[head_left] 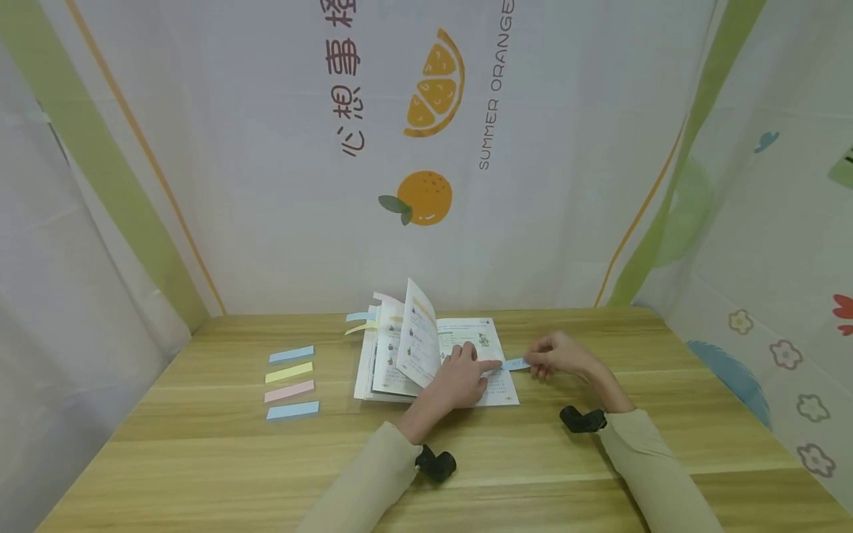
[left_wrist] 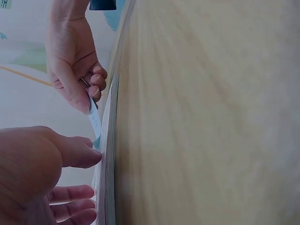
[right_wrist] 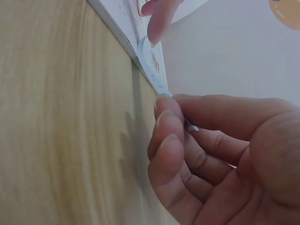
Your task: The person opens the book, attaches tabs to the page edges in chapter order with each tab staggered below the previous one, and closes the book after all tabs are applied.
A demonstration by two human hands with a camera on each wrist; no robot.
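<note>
An open book (head_left: 501,392) lies on the table, with one leaf (head_left: 420,333) standing up near its middle. My left hand (head_left: 461,379) rests on the right-hand page, and its extended thumb touches or nearly touches the inner end of a blue sticky tab (head_left: 516,364). Between thumb and fingers, my right hand (head_left: 562,354) pinches the tab's outer end, just off the page's right edge. In the right wrist view the tab (right_wrist: 153,70) bends up from the page in a curve. Fingertips cover its outer part there.
Left of the book, several sticky-note pads lie in a column: blue (head_left: 291,355), yellow (head_left: 289,372), pink (head_left: 289,391) and another blue. Blue, yellow and pink tabs (head_left: 361,316) stick out from the book's left pages. A printed curtain (head_left: 533,222) hangs behind the wooden table (head_left: 200,444).
</note>
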